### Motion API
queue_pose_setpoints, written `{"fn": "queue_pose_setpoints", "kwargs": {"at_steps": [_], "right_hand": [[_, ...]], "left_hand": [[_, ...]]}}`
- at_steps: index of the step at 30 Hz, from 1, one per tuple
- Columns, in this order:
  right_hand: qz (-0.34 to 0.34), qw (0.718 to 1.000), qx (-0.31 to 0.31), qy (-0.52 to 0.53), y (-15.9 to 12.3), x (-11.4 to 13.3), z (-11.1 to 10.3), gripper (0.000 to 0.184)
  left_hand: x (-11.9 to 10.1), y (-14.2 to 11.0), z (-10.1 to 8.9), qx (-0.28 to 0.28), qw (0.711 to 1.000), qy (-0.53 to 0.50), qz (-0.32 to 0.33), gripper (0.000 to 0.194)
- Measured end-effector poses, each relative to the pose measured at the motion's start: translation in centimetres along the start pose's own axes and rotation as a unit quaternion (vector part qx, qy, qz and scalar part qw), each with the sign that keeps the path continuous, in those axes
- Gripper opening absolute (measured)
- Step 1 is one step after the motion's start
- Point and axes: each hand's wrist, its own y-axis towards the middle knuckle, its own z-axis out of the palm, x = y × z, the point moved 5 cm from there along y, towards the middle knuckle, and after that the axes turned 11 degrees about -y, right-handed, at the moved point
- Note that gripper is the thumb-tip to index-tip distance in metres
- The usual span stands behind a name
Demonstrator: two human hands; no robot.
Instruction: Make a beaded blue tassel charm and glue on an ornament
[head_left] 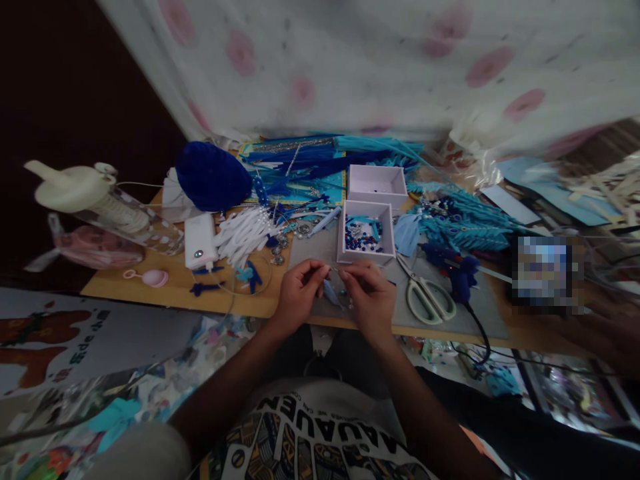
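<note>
My left hand [303, 288] and my right hand [369, 293] meet over the front edge of the table, fingertips pinched close together. Between them runs something thin and pale, too small to make out. Just beyond my fingers stands a white box [342, 233] holding blue, red and silvery beads [364, 235]. Behind it is a second white box [377, 189] with a few small dark bits inside. A light blue fabric piece [332, 293] and a few small beads lie below my hands on the grey mat [313, 250]. White-handled scissors [429, 298] rest right of my right hand.
A blue glue gun [457, 270] with a cord lies right of the scissors. White pipe cleaners [243, 233], a white power bank [201, 241] and a clear bottle [120, 207] are on the left. Blue stems [320, 160] fill the back. Another person's blurred hand [595, 337] is at far right.
</note>
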Motion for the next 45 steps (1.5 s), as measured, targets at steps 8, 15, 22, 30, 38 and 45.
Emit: {"fn": "queue_pose_setpoints", "kwargs": {"at_steps": [8, 15, 22, 30, 38, 45], "right_hand": [[0.01, 1.0, -0.011, 0.019, -0.6, -0.2, 0.3, 0.008], [-0.004, 1.0, -0.003, 0.002, -0.8, -0.3, 0.2, 0.007], [-0.04, 0.998, 0.02, -0.054, -1.0, -0.1, 0.1, 0.01], [-0.091, 0.979, 0.061, -0.17, -1.2, 1.0, -0.6, 0.017], [0.094, 0.986, 0.136, 0.029, -1.2, -0.1, -0.2, 0.026], [0.181, 0.973, 0.081, 0.117, -0.9, -0.1, -0.5, 0.025]], "left_hand": [[0.0, -0.6, 0.7, -0.021, 0.999, -0.035, -0.003, 0.024], [-0.3, -0.4, 0.6, -0.009, 1.0, -0.015, -0.016, 0.031], [-0.8, -0.5, 0.5, 0.049, 0.994, 0.092, 0.033, 0.026], [-3.1, 0.0, 1.3, 0.174, 0.912, 0.318, 0.19, 0.019], [-3.8, 0.3, 1.9, 0.222, 0.897, 0.331, 0.188, 0.018], [-3.3, 0.8, 0.4, 0.079, 0.977, 0.179, 0.081, 0.021]]}}
